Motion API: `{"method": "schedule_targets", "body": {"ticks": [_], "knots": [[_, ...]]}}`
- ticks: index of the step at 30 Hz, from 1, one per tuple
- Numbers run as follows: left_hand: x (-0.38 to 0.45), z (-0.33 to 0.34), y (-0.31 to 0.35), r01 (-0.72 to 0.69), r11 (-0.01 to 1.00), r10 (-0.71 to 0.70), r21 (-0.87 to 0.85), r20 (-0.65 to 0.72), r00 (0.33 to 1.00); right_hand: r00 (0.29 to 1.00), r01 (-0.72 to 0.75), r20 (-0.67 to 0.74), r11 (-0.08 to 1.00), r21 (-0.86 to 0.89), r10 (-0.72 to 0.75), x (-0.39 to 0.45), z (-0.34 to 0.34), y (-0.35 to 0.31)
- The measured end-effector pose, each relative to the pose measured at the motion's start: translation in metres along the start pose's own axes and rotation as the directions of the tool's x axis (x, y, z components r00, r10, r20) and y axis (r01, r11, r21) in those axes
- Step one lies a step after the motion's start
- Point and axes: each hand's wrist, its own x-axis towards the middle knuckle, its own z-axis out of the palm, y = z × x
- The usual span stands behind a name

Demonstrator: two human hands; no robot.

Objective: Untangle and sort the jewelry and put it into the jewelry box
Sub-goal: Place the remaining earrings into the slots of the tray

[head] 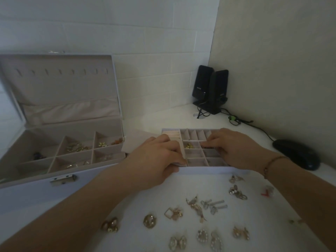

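Lying scattered along the near edge of the counter (209,180) are loose gold earrings (195,208) (some set with pearls). Beyond them, a divided tray (198,157) is gripped at its near left corner by the left hand (156,160), fingers curled over the rim, while a small dark piece (208,147) is pinched inside one compartment by the right hand (234,148). At the far left the jewelry box (60,142) is seen open, with speakers (209,88) in the far corner.

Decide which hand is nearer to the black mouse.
Right. The right hand rests on the tray's right side, the side toward the mouse. The left hand grips the tray's left part, farther away.
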Motion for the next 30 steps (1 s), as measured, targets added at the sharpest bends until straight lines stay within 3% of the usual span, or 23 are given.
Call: {"method": "schedule_targets", "body": {"ticks": [3,8,12,16,19,30], "knots": [[0.000,0.001,-0.001,-0.005,1.000,0.005,0.000,-0.011,1.000,0.999,0.051,-0.002,0.999,0.014,-0.051,-0.003,0.001,0.005],[-0.001,0.002,-0.002,-0.009,1.000,0.009,0.000,-0.018,1.000,0.990,-0.009,-0.134,0.980,0.198,0.036,-0.013,-0.008,0.005],[-0.001,0.003,-0.002,-0.010,1.000,0.010,0.003,-0.012,1.000,0.988,-0.048,-0.120,0.940,0.339,0.094,-0.044,-0.032,-0.022],[0.000,0.002,-0.002,-0.009,1.000,0.009,0.006,-0.005,1.000,0.992,0.072,0.077,0.951,0.302,-0.100,-0.063,-0.035,-0.059],[0.000,0.002,-0.002,-0.012,1.000,0.012,0.009,-0.001,1.000,0.961,0.205,0.117,0.930,0.307,-0.250,-0.063,-0.022,-0.073],[0.000,0.003,-0.002,-0.023,1.000,0.024,0.013,-0.013,1.000,0.968,0.239,-0.003,0.917,0.321,-0.251,-0.063,-0.010,-0.099]]}}
